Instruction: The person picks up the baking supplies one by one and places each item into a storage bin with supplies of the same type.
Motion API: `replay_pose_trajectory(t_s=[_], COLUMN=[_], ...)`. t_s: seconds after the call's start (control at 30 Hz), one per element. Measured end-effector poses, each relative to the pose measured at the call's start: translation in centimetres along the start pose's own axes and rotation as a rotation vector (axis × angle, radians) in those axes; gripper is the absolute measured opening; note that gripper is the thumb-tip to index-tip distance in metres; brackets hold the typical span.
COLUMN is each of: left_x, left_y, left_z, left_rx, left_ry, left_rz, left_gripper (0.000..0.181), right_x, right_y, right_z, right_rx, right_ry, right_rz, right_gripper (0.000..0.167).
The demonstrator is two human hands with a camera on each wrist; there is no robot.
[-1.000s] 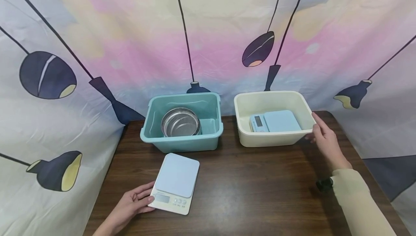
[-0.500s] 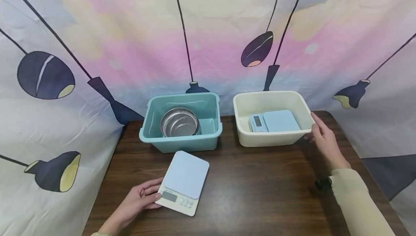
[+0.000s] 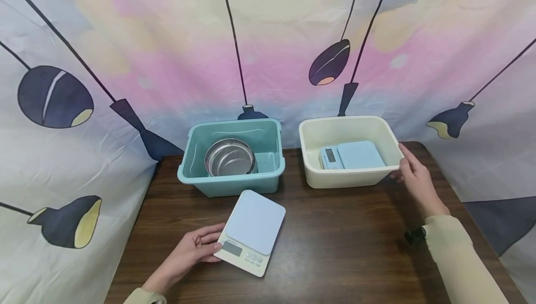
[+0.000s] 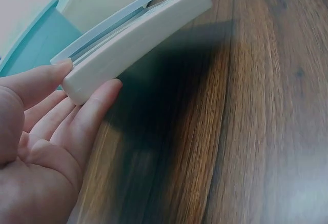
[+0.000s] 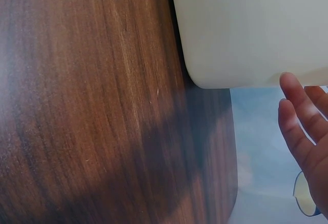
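My left hand (image 3: 186, 255) pinches the lower left corner of a white kitchen scale (image 3: 255, 222), thumb above and fingers beneath. In the left wrist view the scale (image 4: 133, 44) is tilted, raised off the tabletop over a dark shadow. My right hand (image 3: 418, 185) rests its fairly straight fingers at the right end of a cream plastic bin (image 3: 343, 179); the right wrist view shows fingertips (image 5: 289, 83) against its outer wall. A light blue kitchen scale (image 3: 360, 155) lies in that bin. A teal bin (image 3: 238, 185) holds round metal sieves or pans (image 3: 230, 157).
Both bins stand side by side at the back of a dark wooden table (image 3: 335, 248), close to a printed cloth backdrop (image 3: 268, 38). The table's right edge (image 5: 237, 157) runs near my right hand.
My left hand has carried the white scale to the right, slightly turned, in front of the teal bin. My right hand and both bins have stayed put; the head view shifts slightly.
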State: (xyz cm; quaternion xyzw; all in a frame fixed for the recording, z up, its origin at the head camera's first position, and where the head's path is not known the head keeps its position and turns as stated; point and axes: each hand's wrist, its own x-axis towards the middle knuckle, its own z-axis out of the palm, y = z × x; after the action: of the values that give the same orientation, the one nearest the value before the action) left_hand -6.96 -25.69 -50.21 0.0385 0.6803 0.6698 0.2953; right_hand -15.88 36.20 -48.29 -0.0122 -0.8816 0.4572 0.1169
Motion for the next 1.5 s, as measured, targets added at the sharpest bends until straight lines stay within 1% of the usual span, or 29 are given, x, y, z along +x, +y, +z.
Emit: replay_pose_trajectory(t_s=[0.17, 0.37, 0.5, 0.73, 0.97, 1.27, 1.37, 1.5], left_x=[0.8, 1.9, 2.4, 3.3, 4.2, 5.9, 6.3, 7.0], left_y=[0.3, 0.7, 1.1, 1.8, 3.0, 4.4, 5.2, 6.5], left_z=[1.0, 2.1, 2.9, 4.4, 6.0, 7.7, 8.2, 8.9], left_rx=[-0.019, -0.028, -0.036, -0.021, 0.001, 0.018, 0.026, 0.051], left_ry=[-0.03, -0.078, -0.096, -0.127, -0.144, -0.154, -0.16, -0.158], left_rz=[0.002, 0.017, 0.024, 0.053, 0.054, 0.05, 0.064, 0.102], left_gripper=[0.069, 0.068, 0.067, 0.064, 0.061, 0.057, 0.056, 0.054], right_x=[0.1, 0.0, 0.0, 0.0, 0.0, 0.2, 0.2, 0.2], right_y=[0.0, 0.2, 0.1, 0.0, 0.3, 0.5, 0.5, 0.4], right_z=[0.0, 0.1, 0.2, 0.2, 0.1, 0.0, 0.1, 0.1], right_rx=[0.005, -0.002, -0.001, 0.006, -0.004, 0.002, -0.001, 0.001], right_ry=[-0.003, 0.015, 0.017, 0.019, 0.024, 0.018, 0.02, 0.021], right_rz=[-0.002, -0.015, -0.023, -0.028, -0.026, -0.023, -0.025, -0.018], right_gripper=[0.054, 0.053, 0.053, 0.053, 0.053, 0.053, 0.053, 0.053])
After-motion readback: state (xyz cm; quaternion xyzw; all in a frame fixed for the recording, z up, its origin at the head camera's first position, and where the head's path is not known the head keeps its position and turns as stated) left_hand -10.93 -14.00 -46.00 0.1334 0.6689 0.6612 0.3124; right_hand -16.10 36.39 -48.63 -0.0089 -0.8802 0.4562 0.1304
